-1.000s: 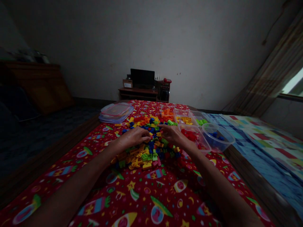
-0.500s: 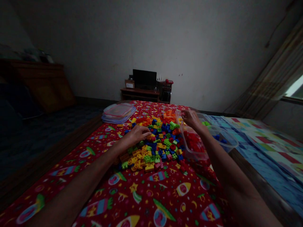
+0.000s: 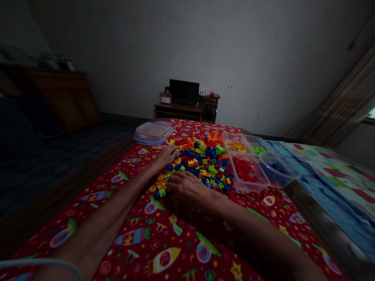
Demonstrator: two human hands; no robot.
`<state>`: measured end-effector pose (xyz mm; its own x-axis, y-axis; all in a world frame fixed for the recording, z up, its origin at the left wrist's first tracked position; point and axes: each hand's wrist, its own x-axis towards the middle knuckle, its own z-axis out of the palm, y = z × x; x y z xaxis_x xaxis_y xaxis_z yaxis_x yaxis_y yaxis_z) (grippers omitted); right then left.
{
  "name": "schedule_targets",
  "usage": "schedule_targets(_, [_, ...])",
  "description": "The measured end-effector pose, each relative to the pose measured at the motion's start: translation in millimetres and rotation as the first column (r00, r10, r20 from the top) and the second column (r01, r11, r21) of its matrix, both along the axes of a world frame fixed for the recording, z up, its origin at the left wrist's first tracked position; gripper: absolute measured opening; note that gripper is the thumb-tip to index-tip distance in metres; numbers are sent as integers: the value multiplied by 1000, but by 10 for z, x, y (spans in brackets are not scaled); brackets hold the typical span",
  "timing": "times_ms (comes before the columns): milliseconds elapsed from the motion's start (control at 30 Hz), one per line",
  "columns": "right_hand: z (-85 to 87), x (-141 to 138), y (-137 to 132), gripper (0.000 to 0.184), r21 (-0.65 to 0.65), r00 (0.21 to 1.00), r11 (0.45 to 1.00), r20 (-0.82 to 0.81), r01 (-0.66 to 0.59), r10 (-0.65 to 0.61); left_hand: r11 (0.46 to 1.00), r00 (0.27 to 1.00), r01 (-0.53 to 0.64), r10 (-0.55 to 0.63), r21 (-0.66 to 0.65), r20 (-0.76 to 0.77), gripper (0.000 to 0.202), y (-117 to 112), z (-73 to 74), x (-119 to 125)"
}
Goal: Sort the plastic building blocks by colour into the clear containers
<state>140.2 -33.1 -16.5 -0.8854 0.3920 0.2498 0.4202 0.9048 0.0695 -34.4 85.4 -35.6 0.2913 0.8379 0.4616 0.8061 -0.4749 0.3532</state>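
A mixed pile of toy building bricks [image 3: 205, 160] in yellow, blue, green, red and orange lies on a red patterned cloth [image 3: 131, 218]. At the pile's left edge my left hand [image 3: 166, 157] rests with its fingers loosely stretched over the bricks, and no brick shows in it. Over the near left part of the pile, my right hand [image 3: 187, 187] reaches down with fingers apart and bent, touching yellow bricks [image 3: 161, 184]. Its palm is hidden. To the right stands a clear plastic box of red bricks [image 3: 246, 169], with nothing of either hand in it.
Behind the red box are clear boxes with yellow bricks [image 3: 236, 146], green bricks [image 3: 258, 149] and orange bricks [image 3: 215, 136]. A round clear tub [image 3: 288, 171] holds blue bricks. Stacked lids [image 3: 154, 130] lie at the back left. A monitor [image 3: 184, 91] stands by the wall.
My right hand has left the boxes and come down leftward to the pile's near side. My left hand has drawn back from the pile's middle to its left edge. The view has shifted slightly.
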Motion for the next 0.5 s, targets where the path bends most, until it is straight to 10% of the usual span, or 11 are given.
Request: schedule_targets(500, [-204, 349, 341, 15, -168, 970, 984, -222, 60, -97, 999, 999, -31, 31, -25, 14, 36, 153, -212, 49])
